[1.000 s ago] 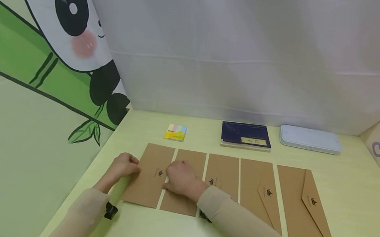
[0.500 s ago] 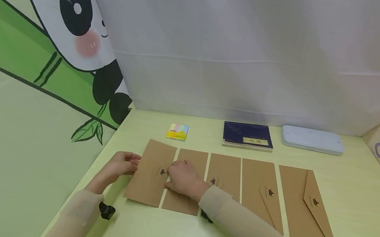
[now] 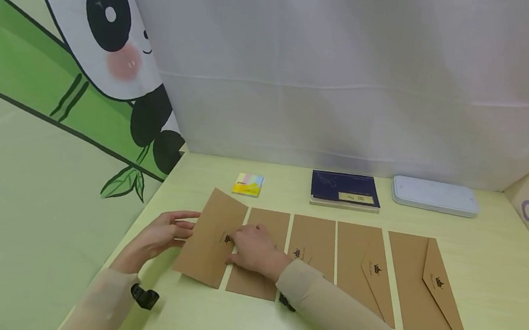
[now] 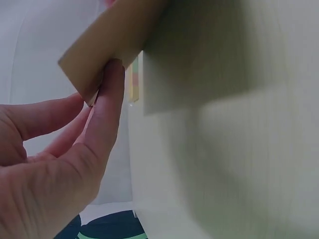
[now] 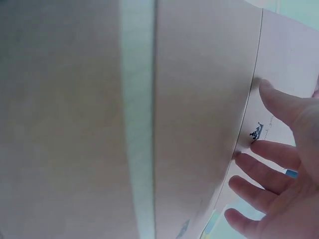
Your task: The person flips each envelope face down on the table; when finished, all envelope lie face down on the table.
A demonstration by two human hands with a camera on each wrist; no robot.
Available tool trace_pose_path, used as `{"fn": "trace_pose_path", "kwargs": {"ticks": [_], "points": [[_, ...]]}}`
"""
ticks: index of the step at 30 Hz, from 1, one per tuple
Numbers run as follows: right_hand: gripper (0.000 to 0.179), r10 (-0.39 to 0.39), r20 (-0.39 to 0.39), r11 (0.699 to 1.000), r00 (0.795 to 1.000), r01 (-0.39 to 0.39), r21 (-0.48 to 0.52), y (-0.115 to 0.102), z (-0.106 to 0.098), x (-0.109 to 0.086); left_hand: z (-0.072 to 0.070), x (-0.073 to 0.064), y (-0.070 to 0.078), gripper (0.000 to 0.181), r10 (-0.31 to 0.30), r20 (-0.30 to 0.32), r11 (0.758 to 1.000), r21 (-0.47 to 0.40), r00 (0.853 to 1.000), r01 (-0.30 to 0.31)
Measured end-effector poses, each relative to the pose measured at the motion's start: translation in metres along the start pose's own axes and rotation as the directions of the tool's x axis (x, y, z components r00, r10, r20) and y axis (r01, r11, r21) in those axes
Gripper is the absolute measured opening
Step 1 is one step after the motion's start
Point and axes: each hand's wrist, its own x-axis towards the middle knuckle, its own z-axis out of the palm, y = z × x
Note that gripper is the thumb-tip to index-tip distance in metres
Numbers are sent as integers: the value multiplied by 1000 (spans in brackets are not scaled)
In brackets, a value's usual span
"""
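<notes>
Several brown paper envelopes, each printed with a small crown, lie in a row on the table. The leftmost envelope (image 3: 212,234) is tilted, its left side raised off the tabletop. My left hand (image 3: 157,235) pinches that raised edge; in the left wrist view the thumb is at the edge and a finger reaches under the envelope (image 4: 107,37). My right hand (image 3: 256,252) rests over the second envelope (image 3: 253,286), fingertips at the leftmost envelope's right edge. The right wrist view shows its fingers (image 5: 264,172) spread and fairly straight there, beside the crown print.
Three more envelopes continue rightward, the last envelope (image 3: 406,285) with its flap outlined. Behind the row sit sticky notes (image 3: 247,184), a dark blue notebook (image 3: 339,185) and a pale blue case (image 3: 435,196). A white cloth (image 3: 349,77) hangs at the table's back edge.
The left side of the leftmost envelope has risen from the table, lifted by my left hand, whose fingers have spread. My right hand has stayed in place at its right edge.
</notes>
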Motion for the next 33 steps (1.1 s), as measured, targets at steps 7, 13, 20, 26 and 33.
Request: {"fn": "trace_pose_path", "kwargs": {"ticks": [7,13,20,26,33], "points": [[52,-47,-34,994,998,50,94,-5,-6,-1,5,-5,10,57,11,78,1000,-30,997,-8],[71,-53,-68,967,996,68,247,-9,-9,-2,9,-4,12,56,-16,120,993,-115,993,30],[85,-26,-58,886,998,50,460,-11,-12,-4,15,-1,9,50,-66,156,987,-136,986,87],[83,12,-52,718,999,27,695,-11,-13,-5,22,4,5,54,-88,158,990,-94,983,104],[77,117,-15,474,993,-43,879,-14,-16,-8,28,9,2,62,-94,189,993,-48,978,104]]}}
